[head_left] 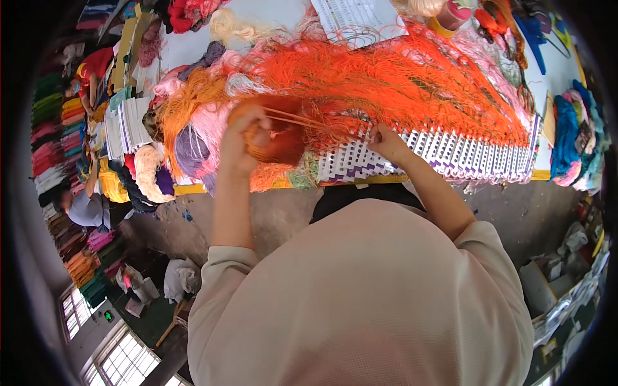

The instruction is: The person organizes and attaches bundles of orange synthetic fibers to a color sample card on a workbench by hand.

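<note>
My left hand is closed around a dark orange skein of thread, which is smeared by motion. A few strands stretch from it across to my right hand, whose fingers are pinched together on their end. Under and beside my right hand lies a row of white cards with punched holes along the table's near edge. Bright orange threads fan out from the cards over the tabletop. A purple skein and pink thread lie left of my left hand.
A printed sheet lies at the back, with a thread cone to its right. Blue skeins hang at the right edge. At left are stacked white cards, more skeins, and two other people by the table.
</note>
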Demonstrator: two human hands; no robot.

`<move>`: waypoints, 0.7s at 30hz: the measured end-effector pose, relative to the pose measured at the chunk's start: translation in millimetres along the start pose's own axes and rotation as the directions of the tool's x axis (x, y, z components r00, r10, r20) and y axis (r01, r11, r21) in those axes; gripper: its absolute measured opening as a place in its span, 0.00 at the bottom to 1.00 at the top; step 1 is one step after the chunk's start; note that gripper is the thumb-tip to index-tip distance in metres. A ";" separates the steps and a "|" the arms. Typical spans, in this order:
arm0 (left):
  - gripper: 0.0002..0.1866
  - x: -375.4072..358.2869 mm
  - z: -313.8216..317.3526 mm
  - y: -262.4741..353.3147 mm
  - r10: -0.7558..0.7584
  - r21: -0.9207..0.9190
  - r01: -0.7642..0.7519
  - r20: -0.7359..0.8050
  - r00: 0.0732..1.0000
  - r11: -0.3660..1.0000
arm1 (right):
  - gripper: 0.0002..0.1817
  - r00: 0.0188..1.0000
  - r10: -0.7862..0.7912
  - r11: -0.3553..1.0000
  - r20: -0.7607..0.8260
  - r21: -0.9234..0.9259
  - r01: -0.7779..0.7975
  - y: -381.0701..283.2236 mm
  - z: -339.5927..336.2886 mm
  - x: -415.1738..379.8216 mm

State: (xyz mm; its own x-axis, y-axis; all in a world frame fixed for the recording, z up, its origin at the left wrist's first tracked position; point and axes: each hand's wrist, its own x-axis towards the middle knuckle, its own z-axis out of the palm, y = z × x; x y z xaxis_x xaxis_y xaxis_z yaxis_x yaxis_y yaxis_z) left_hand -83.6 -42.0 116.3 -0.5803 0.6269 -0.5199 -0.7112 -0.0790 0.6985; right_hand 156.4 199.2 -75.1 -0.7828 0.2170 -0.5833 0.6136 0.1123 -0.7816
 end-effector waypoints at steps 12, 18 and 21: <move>0.21 -19.8 -1.4 8.4 0.043 -0.461 0.068 0.226 0.973 0.885 | 0.08 0.968 -0.017 0.959 -0.251 0.270 0.087 -32.0 22.8 -33.9; 0.21 -53.5 74.4 -8.8 0.202 0.344 -0.338 0.373 0.905 0.876 | 0.04 0.950 -0.106 0.803 -0.293 0.538 0.255 -148.9 28.7 -93.5; 0.22 -52.5 82.4 -13.5 0.280 0.241 -0.434 0.484 0.829 0.868 | 0.05 0.928 -0.194 0.740 -0.317 0.573 0.351 -202.4 31.5 -124.7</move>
State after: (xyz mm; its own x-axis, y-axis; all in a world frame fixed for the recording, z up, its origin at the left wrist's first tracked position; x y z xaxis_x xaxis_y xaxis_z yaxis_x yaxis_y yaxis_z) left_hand -10.8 -10.0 174.7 -0.4882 0.8728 0.0031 -0.2697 -0.1542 0.9505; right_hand 126.5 118.8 149.0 -0.8128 0.4874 -0.3192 0.1197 -0.3965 -0.9102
